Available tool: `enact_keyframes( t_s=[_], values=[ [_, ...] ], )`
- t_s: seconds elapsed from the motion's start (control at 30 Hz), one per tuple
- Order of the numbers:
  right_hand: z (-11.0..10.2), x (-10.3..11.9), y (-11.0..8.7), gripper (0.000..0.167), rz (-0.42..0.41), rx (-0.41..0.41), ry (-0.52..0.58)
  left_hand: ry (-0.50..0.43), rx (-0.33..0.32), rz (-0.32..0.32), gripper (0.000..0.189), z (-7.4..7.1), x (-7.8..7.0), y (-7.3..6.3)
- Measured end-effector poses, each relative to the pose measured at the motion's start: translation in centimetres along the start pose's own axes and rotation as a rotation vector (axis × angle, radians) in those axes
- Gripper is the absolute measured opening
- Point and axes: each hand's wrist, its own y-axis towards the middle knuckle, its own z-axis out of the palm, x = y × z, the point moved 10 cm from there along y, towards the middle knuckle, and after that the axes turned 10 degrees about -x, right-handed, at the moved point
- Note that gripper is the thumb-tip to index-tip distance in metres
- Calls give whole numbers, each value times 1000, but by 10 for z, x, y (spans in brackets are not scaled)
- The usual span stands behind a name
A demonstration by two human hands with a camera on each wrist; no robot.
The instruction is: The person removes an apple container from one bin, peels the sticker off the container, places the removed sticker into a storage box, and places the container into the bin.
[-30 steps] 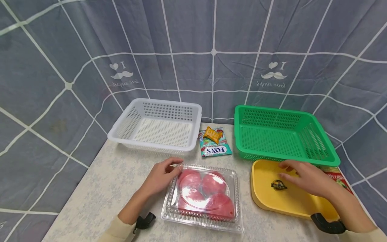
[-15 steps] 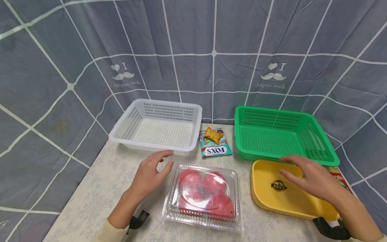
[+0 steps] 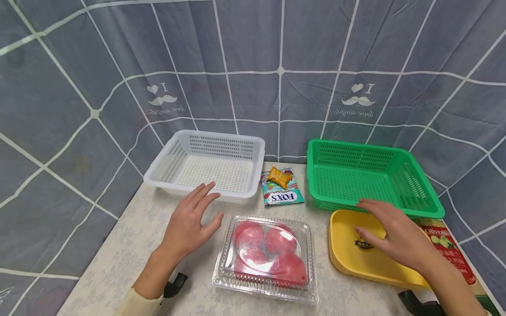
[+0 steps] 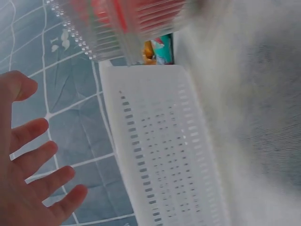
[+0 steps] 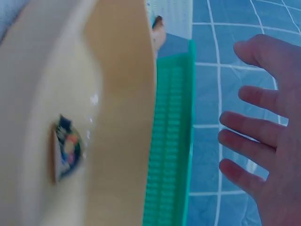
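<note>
My left hand (image 3: 186,228) hovers with spread fingers between the white basket and a clear plastic clamshell box (image 3: 265,256), holding nothing. Several round red things show through the box's closed lid. In the left wrist view, the hand's (image 4: 28,160) fingers are apart and bare. My right hand (image 3: 399,235) is over a yellow tray (image 3: 349,261), fingers extended and thumb apart, nothing in its grasp. It partly hides the dark logo (image 3: 361,244) on the tray floor. The right wrist view has the same hand (image 5: 268,117) with separated fingers beside the green basket.
A white basket (image 3: 237,194) stands at the back left and a green basket (image 3: 352,177) at the back right. Between them lies a teal FOX'S packet (image 3: 282,197) with a small orange packet (image 3: 279,177) on top. A red Olivoila package (image 3: 446,245) lies right of the tray.
My left hand has left the clamshell box's upper left corner and moved left, its fingers spreading. The right hand's fingers have straightened, its forearm has shifted left, and more of the red package shows.
</note>
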Motion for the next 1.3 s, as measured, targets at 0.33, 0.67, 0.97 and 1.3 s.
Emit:
enact_keyframes(
  t_s=[0.33, 0.67, 0.97, 1.3],
  values=[
    [35, 22, -1, 52, -30, 21, 13, -43, 89, -29, 49, 14, 7, -16],
    [64, 41, 2, 51, 39, 65, 161, -95, 235, -183, 57, 35, 16, -36],
    [90, 56, -2, 60, 185, 156, 342, -339, 359, -358, 61, 61, 16, -54],
    [111, 61, -5, 56, 295, 205, 614, -537, 370, -522, 52, 74, 15, -66]
  ],
)
